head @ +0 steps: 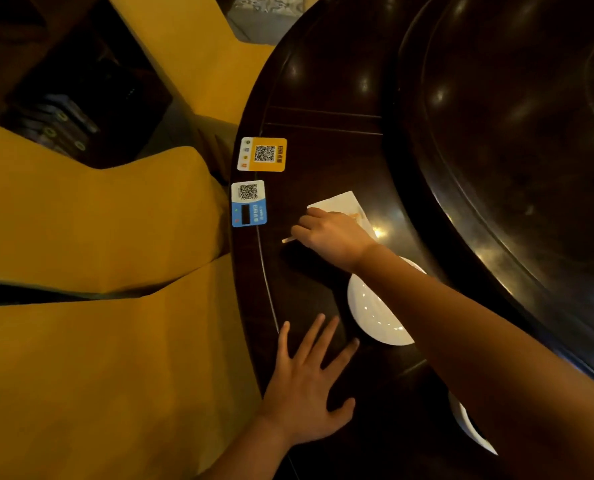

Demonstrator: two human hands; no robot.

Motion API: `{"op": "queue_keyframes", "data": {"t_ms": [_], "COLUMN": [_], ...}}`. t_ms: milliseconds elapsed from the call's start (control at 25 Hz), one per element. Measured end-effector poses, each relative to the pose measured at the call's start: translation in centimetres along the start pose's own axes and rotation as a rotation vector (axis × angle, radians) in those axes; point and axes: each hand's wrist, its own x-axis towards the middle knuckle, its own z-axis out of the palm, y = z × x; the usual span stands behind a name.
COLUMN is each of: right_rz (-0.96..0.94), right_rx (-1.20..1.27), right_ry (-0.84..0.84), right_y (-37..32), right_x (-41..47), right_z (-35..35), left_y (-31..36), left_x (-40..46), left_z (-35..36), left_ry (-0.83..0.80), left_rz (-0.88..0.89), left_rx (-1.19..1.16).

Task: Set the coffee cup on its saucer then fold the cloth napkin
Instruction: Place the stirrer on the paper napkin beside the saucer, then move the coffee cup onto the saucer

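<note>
My right hand (330, 235) reaches across the dark round table (323, 98) and rests on a white napkin (340, 202), its fingers curled round a thin pale stick whose end (286, 240) pokes out on the left. My forearm crosses over a white plate or saucer (368, 313). Fingers spread, my left hand (306, 382) lies flat on the table near its edge, holding nothing. No coffee cup is in view.
Two QR-code cards lie by the table's left edge, a yellow card (262, 154) and a blue card (249, 203). Another white dish (468, 427) shows under my right arm. A raised dark turntable (513, 150) fills the right. Yellow seat cushions (98, 237) stand left.
</note>
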Motion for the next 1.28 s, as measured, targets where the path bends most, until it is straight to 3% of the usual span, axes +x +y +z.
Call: {"op": "queue_keyframes", "data": {"t_ms": [240,520,1040,1280], "right_rz": [0.097,0.473,0.570,0.686], "right_rx": [0.018,-0.041,-0.027,0.168], "right_ry": [-0.018,0.076,-0.093,0.040], "right_y": [0.1,-3.6,-4.6,-7.8], "right_x": [0.2,-3.3,-3.5,-8.6], "right_z": [0.9,2.8,2.5,-3.1], "left_y": [0.1,0.3,0.2,0.9], "left_x": [0.0,-0.1,0.0,-0.1], "left_z": [-0.1,-0.4,-0.1,0.2], "left_ry": [-0.018,-0.018,0.021,0.056], "left_rz": [-0.002,-0.001,0.005,0.006], "left_rx": [-0.003,-0.025,0.005,0.046]}}
